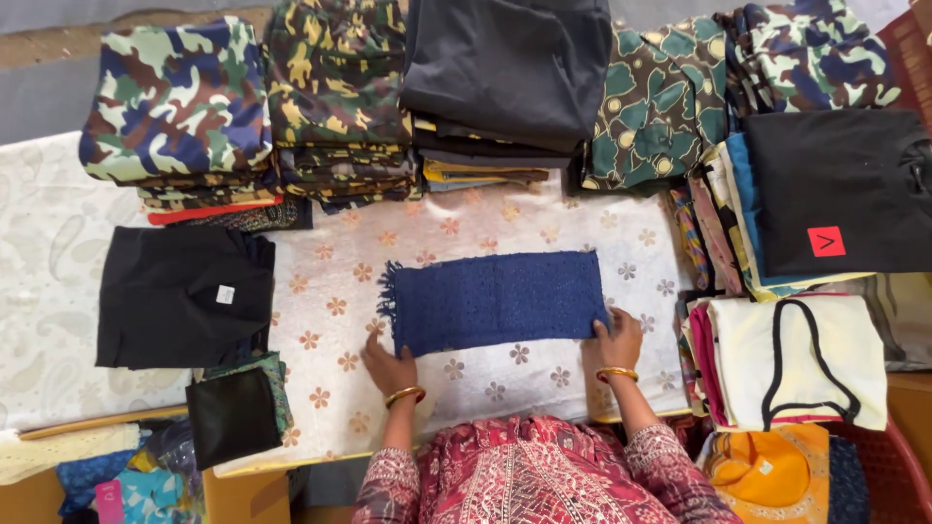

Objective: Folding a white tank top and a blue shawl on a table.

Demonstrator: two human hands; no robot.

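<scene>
A folded dark blue cloth (493,301) with a fringed left end lies flat in the middle of the table (340,408), on a pale flower-patterned cover. The left hand (388,367) rests at its lower left corner, fingers spread flat. The right hand (615,340) seems to pinch the lower right corner. Stacks of camouflage clothes (180,97) sit behind, a black garment (180,296) to the left

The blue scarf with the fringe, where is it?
The blue scarf lies mid-table on the flowered cloth, both hands on its near edge, stacks of folded clothes behind it.
</scene>
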